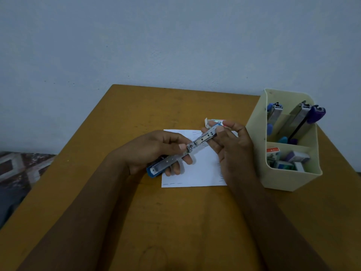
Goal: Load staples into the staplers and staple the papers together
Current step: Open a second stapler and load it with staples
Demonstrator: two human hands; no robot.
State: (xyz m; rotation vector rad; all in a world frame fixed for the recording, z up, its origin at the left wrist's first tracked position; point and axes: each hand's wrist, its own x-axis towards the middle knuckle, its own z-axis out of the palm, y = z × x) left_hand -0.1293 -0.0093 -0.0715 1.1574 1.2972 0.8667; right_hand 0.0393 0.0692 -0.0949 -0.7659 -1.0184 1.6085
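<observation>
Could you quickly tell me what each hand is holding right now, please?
Left hand: grips the opened stapler by its blue end.
Right hand: pinches its metal far end.

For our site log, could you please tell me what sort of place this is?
Probably a plain room at home or a small office: a wooden table against a painted wall, with a cream desk organizer holding staplers and staple boxes.

1. A plain, pale blue-grey painted wall (175,36) fills the upper half, dimly and evenly lit.
2. A scuffed mustard-brown wooden table (136,106) stands against it.
3. Left of the table lies a blurred red-brown and white patterned surface (19,165).
</observation>
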